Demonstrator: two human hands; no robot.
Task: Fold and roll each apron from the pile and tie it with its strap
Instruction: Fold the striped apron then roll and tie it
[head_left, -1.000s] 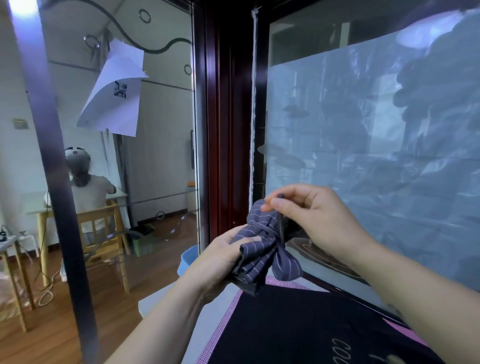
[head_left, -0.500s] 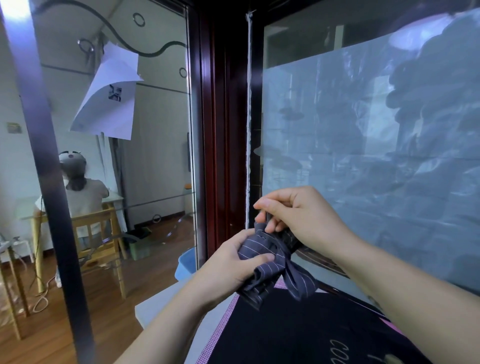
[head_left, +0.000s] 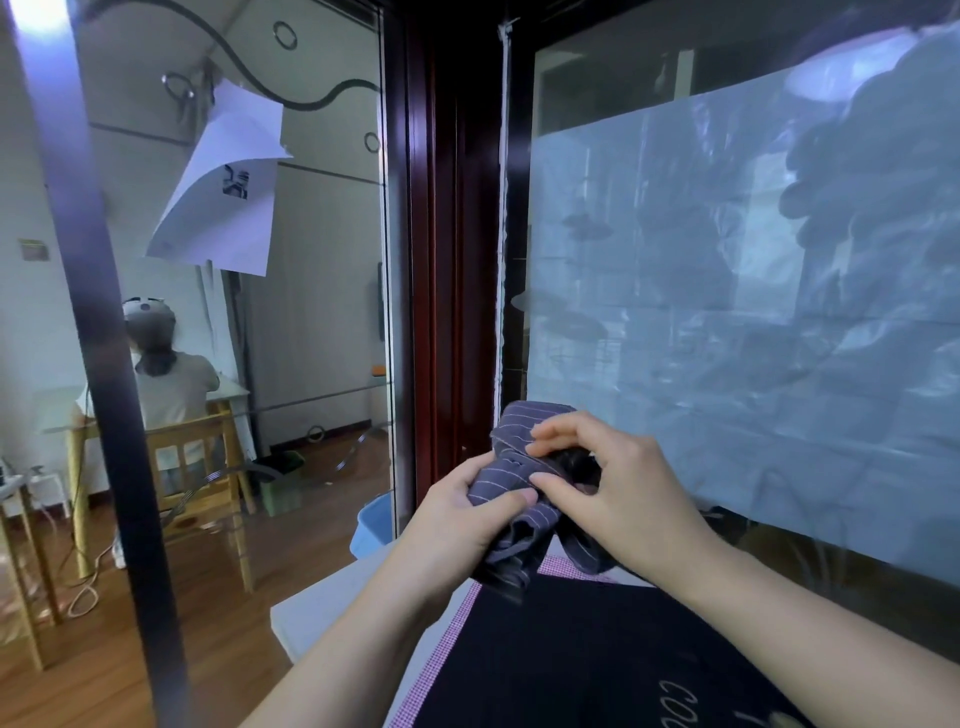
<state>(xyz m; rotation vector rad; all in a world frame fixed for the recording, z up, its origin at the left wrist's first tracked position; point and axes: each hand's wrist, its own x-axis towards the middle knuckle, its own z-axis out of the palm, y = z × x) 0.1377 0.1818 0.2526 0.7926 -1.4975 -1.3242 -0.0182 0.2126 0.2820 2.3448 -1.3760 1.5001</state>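
1. The dark red post (head_left: 441, 260) stands just behind my hands. Right of the post, the covered window pane (head_left: 727, 312) is near behind my right grip (head_left: 623, 499), so there is little room there. Left of the post the room is open, over the desk edge (head_left: 322, 613) and a blue bin (head_left: 374, 525).
2. Below the post, toward me, a black apron (head_left: 571, 649) lies flat on the desk.
3. Half a second ago my right grip was above the striped apron roll (head_left: 511, 478) and pulled the strap (head_left: 574, 462) upward. Now it has come down level with the roll, and the upper end of the roll shows free above my fingers.
4. The roll is in the air before the foot of the post, a little to its right, between both grips. My left grip (head_left: 457, 525) is closed around its lower left part, with the thumb on the stripes. My right grip pinches the dark strap at its right side.
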